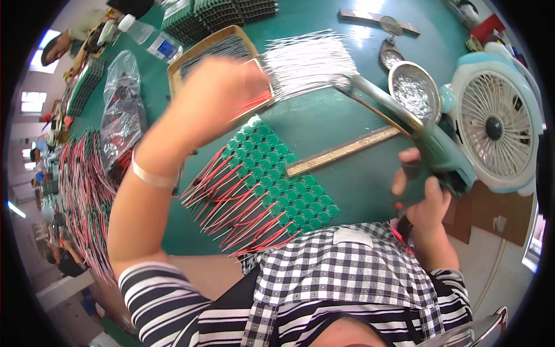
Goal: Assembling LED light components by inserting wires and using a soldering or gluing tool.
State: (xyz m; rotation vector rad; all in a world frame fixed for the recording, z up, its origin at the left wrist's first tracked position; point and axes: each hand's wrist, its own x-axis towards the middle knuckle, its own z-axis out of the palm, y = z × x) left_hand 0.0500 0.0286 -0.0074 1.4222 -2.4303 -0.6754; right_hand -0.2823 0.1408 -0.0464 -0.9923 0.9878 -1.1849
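My left hand [222, 87] is smeared by motion over a shallow cardboard box [171, 80]; its fingers are too blurred to show a grip. Red wires [254, 104] lie in the box beneath that hand, and dark wires [226, 49] fill its far part. In my right hand [429, 205] is a green-handled soldering gun [442, 157], its long metal barrel pointing away and to the left. Between my hands lies a green panel of round circuit boards [277, 162], with red, black and white wires [231, 196] fanning off its left side.
A wooden strip [347, 151] touches the panel's right part. White wires [309, 63] lie beyond it. At right stand a bowl of metal bits [411, 92] and a fan [494, 127]. Wire bundles [87, 185], a plastic bag [122, 110] and a bottle [151, 39] are at left.
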